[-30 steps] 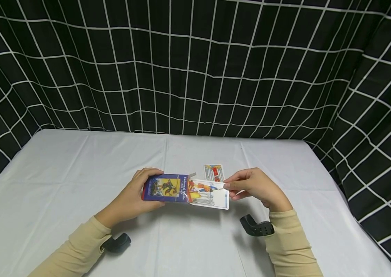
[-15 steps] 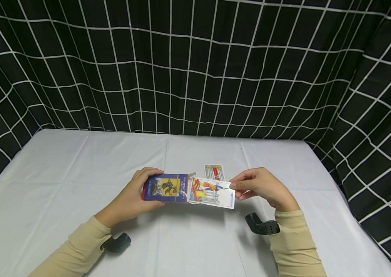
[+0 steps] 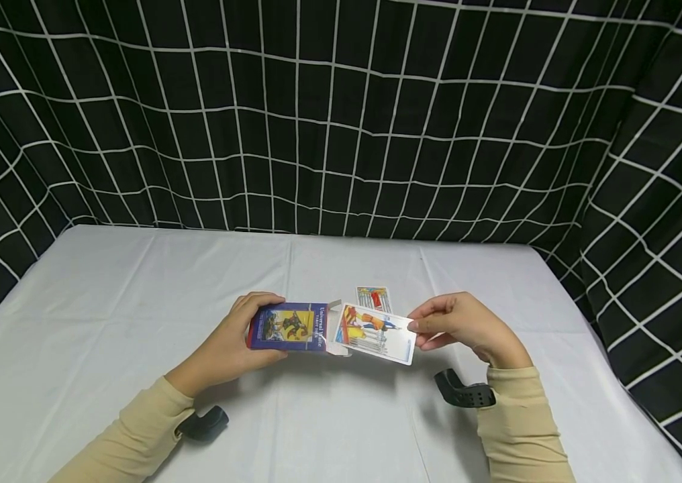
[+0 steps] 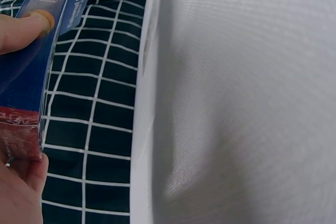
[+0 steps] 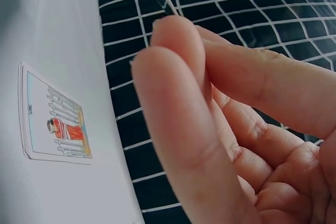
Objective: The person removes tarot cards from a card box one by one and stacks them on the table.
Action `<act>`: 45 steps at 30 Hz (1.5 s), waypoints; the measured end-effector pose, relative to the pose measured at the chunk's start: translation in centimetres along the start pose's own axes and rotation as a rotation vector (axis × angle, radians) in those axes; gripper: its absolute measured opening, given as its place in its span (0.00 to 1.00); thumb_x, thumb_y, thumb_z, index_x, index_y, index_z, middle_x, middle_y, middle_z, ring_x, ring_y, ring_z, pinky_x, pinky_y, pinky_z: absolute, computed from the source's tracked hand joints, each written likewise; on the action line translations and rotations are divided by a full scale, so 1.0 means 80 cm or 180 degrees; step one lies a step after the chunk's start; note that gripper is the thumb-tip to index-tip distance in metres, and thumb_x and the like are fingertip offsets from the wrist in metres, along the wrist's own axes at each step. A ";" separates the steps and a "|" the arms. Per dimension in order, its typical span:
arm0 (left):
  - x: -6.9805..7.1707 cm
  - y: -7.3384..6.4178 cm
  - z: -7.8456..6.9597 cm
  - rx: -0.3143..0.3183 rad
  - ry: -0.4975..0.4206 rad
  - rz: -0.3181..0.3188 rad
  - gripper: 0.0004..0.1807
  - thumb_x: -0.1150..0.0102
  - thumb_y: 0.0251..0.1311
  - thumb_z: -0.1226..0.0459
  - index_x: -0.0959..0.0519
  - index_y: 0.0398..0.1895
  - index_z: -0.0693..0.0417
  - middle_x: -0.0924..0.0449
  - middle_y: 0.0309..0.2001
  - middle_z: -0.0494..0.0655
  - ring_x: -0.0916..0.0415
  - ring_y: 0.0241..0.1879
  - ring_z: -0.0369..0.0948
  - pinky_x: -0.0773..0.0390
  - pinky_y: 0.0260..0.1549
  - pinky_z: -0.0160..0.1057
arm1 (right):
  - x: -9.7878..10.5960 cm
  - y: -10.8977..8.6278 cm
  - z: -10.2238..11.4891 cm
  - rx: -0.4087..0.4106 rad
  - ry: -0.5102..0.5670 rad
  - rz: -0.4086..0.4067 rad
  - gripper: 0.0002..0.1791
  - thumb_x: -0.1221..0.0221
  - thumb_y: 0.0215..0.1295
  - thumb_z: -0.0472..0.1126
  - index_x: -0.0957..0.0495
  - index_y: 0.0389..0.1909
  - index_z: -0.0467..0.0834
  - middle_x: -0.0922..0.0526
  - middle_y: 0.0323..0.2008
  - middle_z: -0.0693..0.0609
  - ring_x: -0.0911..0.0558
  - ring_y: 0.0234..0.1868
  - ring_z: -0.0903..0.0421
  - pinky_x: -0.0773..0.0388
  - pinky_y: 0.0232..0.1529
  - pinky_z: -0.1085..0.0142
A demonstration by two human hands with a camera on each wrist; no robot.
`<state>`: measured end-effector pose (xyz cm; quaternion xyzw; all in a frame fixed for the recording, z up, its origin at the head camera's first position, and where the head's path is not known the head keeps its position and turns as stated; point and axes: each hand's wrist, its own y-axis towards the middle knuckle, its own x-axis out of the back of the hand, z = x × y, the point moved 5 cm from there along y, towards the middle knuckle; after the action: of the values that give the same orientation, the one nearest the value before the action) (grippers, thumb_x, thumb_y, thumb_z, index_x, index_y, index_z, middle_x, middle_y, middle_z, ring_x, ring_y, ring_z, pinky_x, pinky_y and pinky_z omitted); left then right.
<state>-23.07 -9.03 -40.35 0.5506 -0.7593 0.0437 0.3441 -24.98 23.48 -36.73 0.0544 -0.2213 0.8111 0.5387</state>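
One loose card (image 3: 375,333), picture side up, is pinched in the right hand (image 3: 468,329) — I see thumb and forefinger clamped together on one corner, at the end away from the box. The left hand (image 3: 244,339) grips the tarot box (image 3: 289,329), thumb along one long side and fingers on the other. Both things look held above the tabletop (image 3: 166,288), over its middle stretch, with the box mouth facing the right edge.

I judge the step in hand to be taking the card away from the box. Done well, I would keep the box level and unsqueezed, and draw the card straight toward the right edge until it passes the flap (image 4: 79,11) — then turn it, so the corner pinch doesn't crease it. I cannot tell whether card and flap touch.

As for the container, I can't see inside it, so I can't say whether more cards are in there. Clear film wrinkles around its red end. Toward the far edge, right of centre, lies a thin stack (image 5: 55,121) of cards, partly covered by the held card in my head view.
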 end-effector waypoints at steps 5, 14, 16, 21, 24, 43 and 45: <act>0.000 0.000 0.001 -0.0002 -0.0006 0.0000 0.40 0.22 0.46 0.62 0.31 0.64 0.54 0.28 0.63 0.48 0.36 0.62 0.45 0.33 0.61 0.46 | 0.003 0.001 -0.002 0.0020 0.0045 -0.0064 0.19 0.40 0.64 0.31 0.26 0.51 0.20 0.15 0.31 0.51 0.16 0.28 0.61 0.16 0.35 0.68; -0.001 -0.001 0.001 -0.0009 -0.0008 0.0009 0.40 0.22 0.46 0.62 0.31 0.64 0.54 0.29 0.63 0.48 0.35 0.62 0.46 0.33 0.61 0.47 | 0.011 0.001 -0.004 0.0008 0.0123 -0.0290 0.19 0.40 0.65 0.31 0.26 0.51 0.20 0.15 0.28 0.52 0.16 0.27 0.64 0.16 0.35 0.68; -0.001 -0.001 0.001 -0.0019 -0.0004 0.0004 0.40 0.22 0.46 0.63 0.31 0.64 0.54 0.29 0.63 0.48 0.35 0.62 0.46 0.33 0.61 0.48 | 0.013 0.001 -0.004 0.0016 0.0180 -0.0338 0.20 0.40 0.65 0.31 0.26 0.51 0.20 0.15 0.28 0.53 0.15 0.27 0.64 0.16 0.35 0.69; -0.002 0.000 0.001 -0.0007 -0.0023 0.0008 0.41 0.22 0.45 0.64 0.31 0.64 0.54 0.29 0.63 0.48 0.36 0.63 0.45 0.33 0.62 0.51 | 0.015 0.002 -0.007 0.0029 0.0292 -0.0397 0.19 0.40 0.65 0.31 0.26 0.50 0.20 0.15 0.27 0.54 0.15 0.27 0.65 0.16 0.35 0.70; -0.002 0.000 0.001 0.0001 -0.0041 0.0012 0.41 0.22 0.45 0.64 0.31 0.65 0.54 0.29 0.64 0.49 0.37 0.63 0.45 0.33 0.62 0.52 | 0.016 0.005 -0.010 0.0026 0.0439 -0.0471 0.18 0.40 0.66 0.31 0.27 0.50 0.20 0.15 0.27 0.54 0.14 0.28 0.64 0.17 0.35 0.71; -0.004 0.002 0.006 -0.0011 -0.0073 0.0034 0.41 0.22 0.45 0.63 0.31 0.64 0.54 0.29 0.63 0.48 0.37 0.64 0.47 0.34 0.63 0.50 | -0.003 0.037 -0.047 -0.0279 0.1281 -0.0572 0.13 0.44 0.63 0.25 0.29 0.47 0.21 0.16 0.25 0.47 0.14 0.25 0.61 0.17 0.34 0.72; -0.004 0.001 0.006 -0.0012 -0.0071 0.0034 0.41 0.22 0.45 0.63 0.31 0.64 0.54 0.29 0.63 0.48 0.37 0.64 0.47 0.34 0.63 0.51 | -0.005 0.039 -0.049 -0.0299 0.1319 -0.0581 0.13 0.44 0.63 0.25 0.30 0.47 0.21 0.17 0.26 0.47 0.14 0.26 0.61 0.17 0.35 0.72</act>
<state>-23.34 -8.93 -40.88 0.5462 -0.7661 0.0380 0.3365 -27.03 23.79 -41.30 -0.1186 -0.1376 0.7416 0.6457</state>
